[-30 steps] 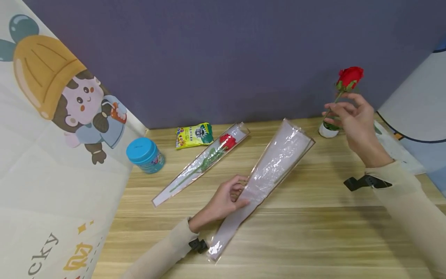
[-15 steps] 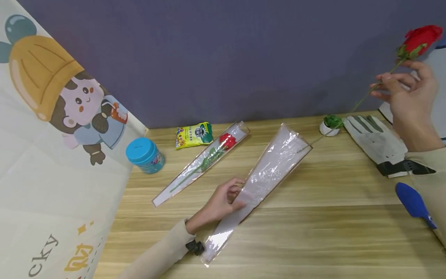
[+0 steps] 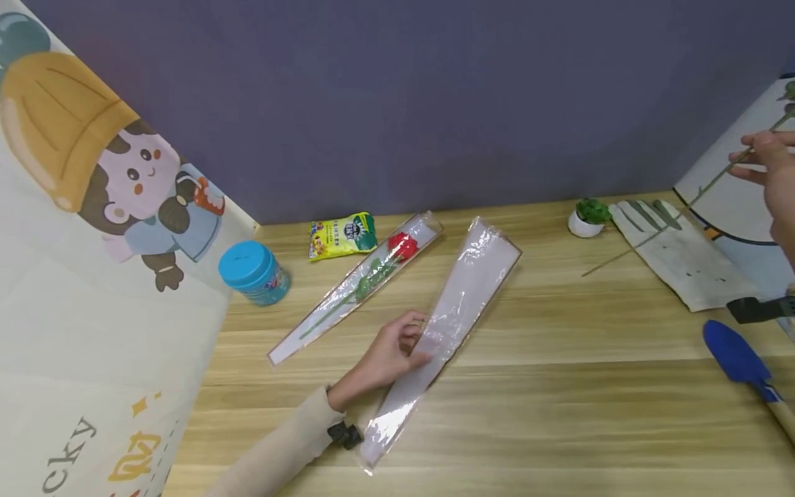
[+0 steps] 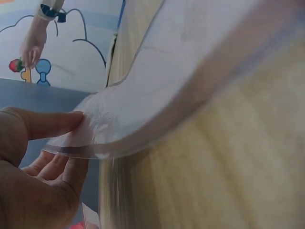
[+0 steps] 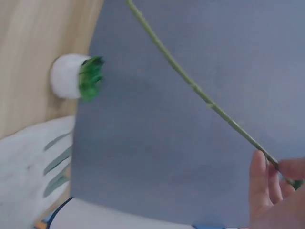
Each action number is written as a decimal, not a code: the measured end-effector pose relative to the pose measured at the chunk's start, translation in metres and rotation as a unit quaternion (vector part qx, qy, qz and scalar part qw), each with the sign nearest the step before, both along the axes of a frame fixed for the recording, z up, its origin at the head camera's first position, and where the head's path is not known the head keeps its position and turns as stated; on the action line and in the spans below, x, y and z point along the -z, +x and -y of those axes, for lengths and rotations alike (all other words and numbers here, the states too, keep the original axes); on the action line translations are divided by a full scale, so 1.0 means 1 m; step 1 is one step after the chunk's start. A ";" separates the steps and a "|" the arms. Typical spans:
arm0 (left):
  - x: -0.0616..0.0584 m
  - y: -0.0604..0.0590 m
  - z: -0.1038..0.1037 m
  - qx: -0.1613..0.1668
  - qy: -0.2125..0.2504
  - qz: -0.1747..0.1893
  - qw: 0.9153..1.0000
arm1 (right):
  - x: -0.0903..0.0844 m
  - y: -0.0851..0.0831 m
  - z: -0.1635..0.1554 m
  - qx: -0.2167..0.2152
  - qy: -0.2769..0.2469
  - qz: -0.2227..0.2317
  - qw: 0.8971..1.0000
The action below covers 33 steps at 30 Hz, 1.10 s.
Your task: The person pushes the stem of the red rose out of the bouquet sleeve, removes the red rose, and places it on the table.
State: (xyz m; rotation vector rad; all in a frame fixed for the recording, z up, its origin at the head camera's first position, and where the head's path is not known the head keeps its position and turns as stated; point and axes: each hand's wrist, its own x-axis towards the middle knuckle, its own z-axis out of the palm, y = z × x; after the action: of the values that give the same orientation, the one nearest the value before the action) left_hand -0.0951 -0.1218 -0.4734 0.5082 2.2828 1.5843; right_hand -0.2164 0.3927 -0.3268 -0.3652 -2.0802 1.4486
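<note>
In the head view my left hand (image 3: 390,355) grips a long, tapering clear flower sleeve (image 3: 462,297) with a pale backing, near its middle. The left wrist view shows the sleeve's edge (image 4: 90,138) pinched between thumb and fingers. My right hand (image 3: 779,179), cut off by the right edge, pinches a thin green rose stem (image 3: 702,190). Its red bloom (image 4: 15,65) shows in the left wrist view. The stem's lower end is out of the sleeve, in the air. Another red rose (image 3: 405,246) lies in its own clear sleeve beyond my left hand.
A blue-lidded jar (image 3: 254,273) and a yellow-green packet (image 3: 342,236) stand at the back left. A small potted plant (image 3: 586,217), a flat white piece with grey-green stripes (image 3: 683,255) and a blue trowel (image 3: 735,352) are on the right. A dark wall (image 3: 435,103) closes the back.
My right hand has carried the rose rightward, drawing its stem out of the sleeve. The left hand keeps its grip; the sleeve's wide end has swung slightly left.
</note>
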 end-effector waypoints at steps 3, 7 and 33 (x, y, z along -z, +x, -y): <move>0.000 -0.002 0.000 -0.010 -0.010 0.004 1.000 | 0.009 0.006 -0.006 -0.042 0.028 0.015 0.999; 0.000 -0.004 -0.001 -0.015 -0.028 0.008 0.999 | 0.025 0.015 -0.009 -0.105 0.099 0.084 0.986; 0.002 -0.010 -0.004 -0.018 -0.139 -0.001 0.990 | 0.129 0.056 0.006 -0.343 0.168 0.283 0.880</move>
State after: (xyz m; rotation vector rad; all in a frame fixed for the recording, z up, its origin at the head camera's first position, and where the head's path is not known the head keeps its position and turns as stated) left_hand -0.1054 -0.1179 -0.4759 0.3975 2.4733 1.2515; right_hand -0.1602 0.3869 -0.4559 0.1414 -3.1038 1.3943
